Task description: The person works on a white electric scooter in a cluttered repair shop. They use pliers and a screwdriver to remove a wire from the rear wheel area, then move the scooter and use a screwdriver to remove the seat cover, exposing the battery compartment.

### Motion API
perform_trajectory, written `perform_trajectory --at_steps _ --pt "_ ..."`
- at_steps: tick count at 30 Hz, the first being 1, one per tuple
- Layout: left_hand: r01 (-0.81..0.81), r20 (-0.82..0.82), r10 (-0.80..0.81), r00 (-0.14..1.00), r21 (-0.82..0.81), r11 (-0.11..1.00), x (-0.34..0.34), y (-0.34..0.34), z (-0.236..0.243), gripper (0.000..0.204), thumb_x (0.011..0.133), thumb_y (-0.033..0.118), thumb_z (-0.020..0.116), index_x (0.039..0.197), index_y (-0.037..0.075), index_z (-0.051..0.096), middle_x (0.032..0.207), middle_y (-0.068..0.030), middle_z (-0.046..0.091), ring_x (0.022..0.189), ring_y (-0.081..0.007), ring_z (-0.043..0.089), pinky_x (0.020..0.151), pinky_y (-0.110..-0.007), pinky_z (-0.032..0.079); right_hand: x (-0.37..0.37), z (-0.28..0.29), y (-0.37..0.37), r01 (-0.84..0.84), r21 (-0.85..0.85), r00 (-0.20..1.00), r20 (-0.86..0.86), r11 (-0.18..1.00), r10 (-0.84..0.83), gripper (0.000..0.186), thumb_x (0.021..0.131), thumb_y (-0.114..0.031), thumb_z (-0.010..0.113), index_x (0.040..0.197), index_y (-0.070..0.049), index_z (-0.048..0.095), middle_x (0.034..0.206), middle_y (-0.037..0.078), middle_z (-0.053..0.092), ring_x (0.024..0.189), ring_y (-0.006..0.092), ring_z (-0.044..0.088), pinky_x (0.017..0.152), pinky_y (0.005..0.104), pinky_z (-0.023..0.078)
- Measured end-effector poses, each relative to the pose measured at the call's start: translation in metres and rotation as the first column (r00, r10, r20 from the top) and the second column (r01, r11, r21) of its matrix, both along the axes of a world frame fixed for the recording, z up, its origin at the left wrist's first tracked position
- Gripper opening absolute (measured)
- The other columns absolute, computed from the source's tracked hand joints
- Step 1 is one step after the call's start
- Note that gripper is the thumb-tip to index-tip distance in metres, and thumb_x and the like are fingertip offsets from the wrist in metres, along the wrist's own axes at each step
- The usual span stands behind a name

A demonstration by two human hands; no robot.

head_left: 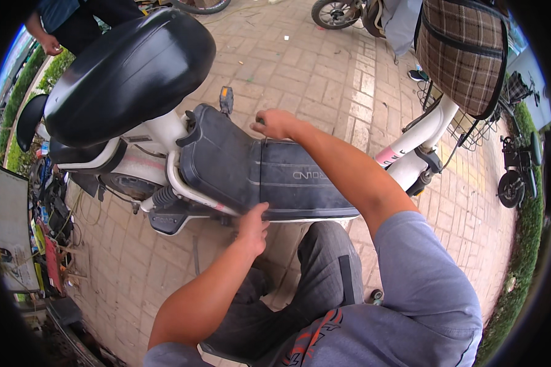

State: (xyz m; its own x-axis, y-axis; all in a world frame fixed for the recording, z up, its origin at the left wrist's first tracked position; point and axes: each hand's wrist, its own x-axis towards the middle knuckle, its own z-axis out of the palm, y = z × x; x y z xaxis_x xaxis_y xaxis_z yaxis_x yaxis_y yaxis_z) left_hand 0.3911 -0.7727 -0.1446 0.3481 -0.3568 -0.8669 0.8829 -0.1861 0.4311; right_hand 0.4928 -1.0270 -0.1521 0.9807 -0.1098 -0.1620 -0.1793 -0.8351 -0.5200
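Observation:
In front of me stands a white electric scooter (pixel 165 127) with a big black saddle (pixel 134 67). A black padded cover (pixel 220 153) lies over its low middle part and footboard, with a stitched seam across it. My left hand (pixel 253 231) is at the cover's near edge by the seam, its fingers slightly apart and holding nothing I can see. Across the footboard, my right hand (pixel 277 124) is just past the cover's far edge. Its fingers are curled together around something small and dark that I cannot make out.
An orange-reflector pedal (pixel 226 100) sticks out on the far side. A plaid cover (pixel 462 58) hangs at the scooter's front, above a wire basket (pixel 465 131). Another person (pixel 86 27) stands behind the saddle. Parts and clutter (pixel 55 208) line the left; a hedge (pixel 520 263) runs along the right.

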Motion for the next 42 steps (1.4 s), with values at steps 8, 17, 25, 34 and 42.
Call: perform_trajectory --at_steps 8,17,25,34,42 --pt "-0.003 0.003 0.003 1.0 0.008 1.0 0.001 0.001 0.001 0.087 0.076 0.033 0.069 0.144 0.004 0.022 0.148 -0.0229 0.017 0.132 -0.0341 0.031 0.111 -0.044 0.015 -0.003 0.007 0.01 -0.027 0.045 0.999 0.027 0.999 0.026 0.04 0.077 -0.031 0.058 0.107 -0.005 0.063 0.105 0.021 0.063 0.101 0.0353 0.059 0.085 0.0417 0.048" --pt "0.017 0.0 -0.017 1.0 -0.013 1.0 0.0 -0.003 0.004 0.088 0.076 0.033 0.069 0.144 0.003 0.021 0.148 -0.024 0.016 0.132 -0.035 0.031 0.111 -0.044 0.016 0.003 -0.005 -0.002 -0.026 0.006 1.0 -0.007 1.0 0.026 0.037 0.078 -0.029 0.057 0.106 -0.005 0.064 0.107 0.019 0.061 0.102 0.0356 0.057 0.086 0.0417 0.047" --pt "0.011 -0.002 -0.011 1.0 -0.022 1.0 0.002 -0.001 0.003 0.09 0.075 0.032 0.07 0.144 0.003 0.02 0.148 -0.0248 0.014 0.132 -0.0362 0.031 0.111 -0.045 0.016 -0.004 0.008 0.005 -0.071 -0.009 0.997 -0.029 0.997 0.071 0.035 0.079 -0.024 0.056 0.108 -0.006 0.062 0.121 0.017 0.053 0.109 0.0338 0.053 0.089 0.0396 0.045" --pt "0.02 0.008 -0.02 1.0 -0.02 1.0 0.002 0.0 0.006 0.095 0.075 0.033 0.07 0.145 0.0 0.015 0.149 -0.0254 0.012 0.132 -0.0364 0.031 0.111 -0.045 0.016 -0.007 -0.013 -0.002 -0.225 0.073 0.935 0.297 0.972 0.194 0.039 0.073 -0.025 0.062 0.108 -0.006 0.061 0.102 0.021 0.062 0.1 0.0379 0.057 0.086 0.0429 0.047" --pt "0.011 0.001 -0.011 1.0 -0.015 1.0 0.003 -0.001 0.003 0.093 0.075 0.033 0.071 0.144 0.0 0.018 0.148 -0.0249 0.013 0.131 -0.0359 0.032 0.111 -0.045 0.017 -0.022 -0.015 -0.008 0.083 0.151 0.966 0.232 0.985 -0.117 0.039 0.071 -0.02 0.062 0.106 -0.002 0.06 0.1 0.023 0.061 0.096 0.0372 0.058 0.084 0.0413 0.047"
